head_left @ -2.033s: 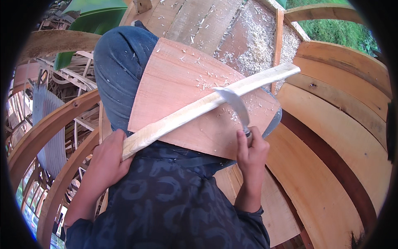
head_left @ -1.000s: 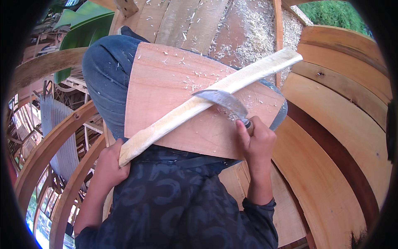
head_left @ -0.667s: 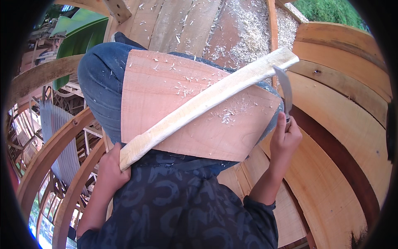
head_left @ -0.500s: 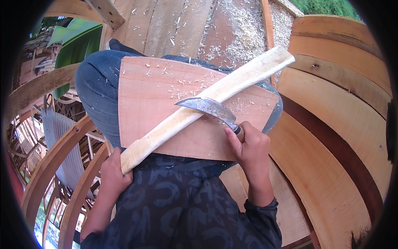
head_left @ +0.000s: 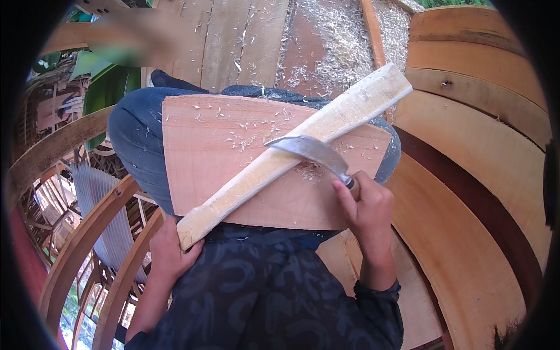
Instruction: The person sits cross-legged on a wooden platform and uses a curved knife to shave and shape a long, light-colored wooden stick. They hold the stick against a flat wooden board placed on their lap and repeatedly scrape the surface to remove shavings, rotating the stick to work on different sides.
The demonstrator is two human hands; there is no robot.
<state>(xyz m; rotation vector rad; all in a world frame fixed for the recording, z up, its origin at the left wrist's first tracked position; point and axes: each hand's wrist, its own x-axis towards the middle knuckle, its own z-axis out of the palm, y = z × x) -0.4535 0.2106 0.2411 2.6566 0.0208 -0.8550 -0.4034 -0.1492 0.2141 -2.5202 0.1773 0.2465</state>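
Observation:
Across my lap lies a reddish wooden board [head_left: 256,186] dotted with pale shavings. A long pale piece of wood [head_left: 245,184] rests slantwise over it, its wide end at the far right. My left hand [head_left: 173,248] is closed around the near, narrow end of that piece. In my right hand [head_left: 368,204] is a curved knife [head_left: 312,150], gripped by its short dark handle, most of which the fingers hide. The blade lies across the middle of the pale wood, its tip pointing left.
Shavings [head_left: 344,49] cover the planks ahead. Curved hull-like planks [head_left: 461,140] rise on my right, and curved wooden ribs [head_left: 87,242] stand on my left beside a grey corrugated sheet [head_left: 105,204]. A blurred patch sits at the upper left.
The knife and my right hand have shifted slightly right and toward me. My left hand, still on the wood, appears a little further right. The blurred patch is new.

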